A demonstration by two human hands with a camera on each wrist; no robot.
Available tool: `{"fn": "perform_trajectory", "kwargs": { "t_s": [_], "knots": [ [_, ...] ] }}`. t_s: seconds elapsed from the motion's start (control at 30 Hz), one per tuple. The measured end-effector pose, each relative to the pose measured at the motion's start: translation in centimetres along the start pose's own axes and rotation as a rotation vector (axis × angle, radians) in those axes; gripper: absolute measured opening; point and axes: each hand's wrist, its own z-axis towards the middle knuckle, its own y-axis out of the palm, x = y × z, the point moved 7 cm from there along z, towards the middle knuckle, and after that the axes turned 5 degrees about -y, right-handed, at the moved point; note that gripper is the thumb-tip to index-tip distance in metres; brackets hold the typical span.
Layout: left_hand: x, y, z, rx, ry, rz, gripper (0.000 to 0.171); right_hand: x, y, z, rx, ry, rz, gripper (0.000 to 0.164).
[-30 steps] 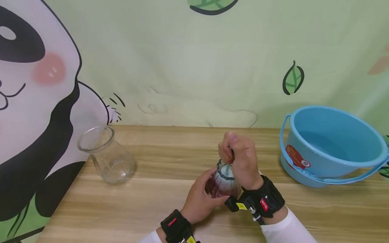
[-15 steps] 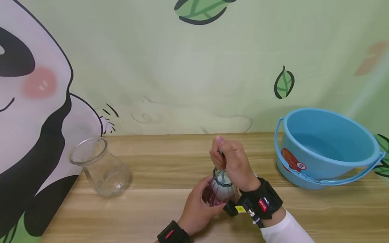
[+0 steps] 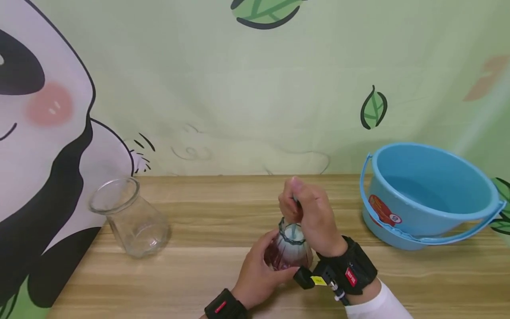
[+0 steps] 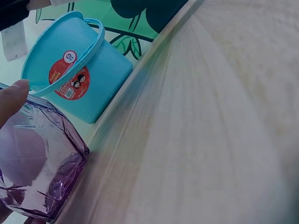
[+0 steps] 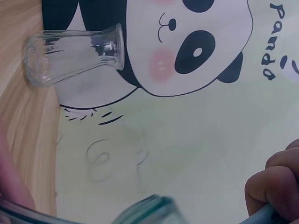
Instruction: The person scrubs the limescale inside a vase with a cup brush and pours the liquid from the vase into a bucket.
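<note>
A ribbed glass vase (image 3: 288, 256), purple-red below with a blue-green wavy rim, is tilted on the table. My left hand (image 3: 256, 279) grips its side, thumb toward me. In its mouth sits what looks like a bottle brush (image 3: 293, 231), its whitish head inside the glass. My right hand (image 3: 314, 215) is curled round the blue-grey handle, just above the rim. The left wrist view shows the vase's purple facets (image 4: 37, 158) with a pale rounded shape behind them. Fingers of the right hand (image 5: 275, 184) wrap the handle in the right wrist view.
To the left stands a clear glass vase (image 3: 139, 230) with a flared rim. A light-blue bucket (image 3: 422, 228) with its handle lowered stands at the right. Behind the wooden table (image 3: 207, 212) hangs a green backdrop (image 3: 223, 88) printed with a panda and leaves.
The head view has shifted slightly. My right hand dips a little toward the vase, then rises slightly to the right, still holding the bottle brush. The left hand keeps its grip.
</note>
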Motion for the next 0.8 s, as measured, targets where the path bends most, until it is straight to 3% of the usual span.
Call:
{"fn": "perform_trajectory", "kwargs": {
  "t_s": [0.1,0.33,0.8],
  "knots": [
    [-0.8,0.2,0.3,-0.012,0.001,-0.005,0.071,-1.1,0.0,0.2,0.009,-0.054,0.029,0.042],
    [-0.7,0.3,0.3,-0.023,0.012,-0.020,0.072,-2.3,0.2,0.4,-0.004,-0.107,0.027,0.046],
    [-1.0,0.3,0.3,-0.022,0.008,0.005,0.070,0.4,0.2,0.0,-0.012,0.074,-0.098,0.045]
  ]
}}
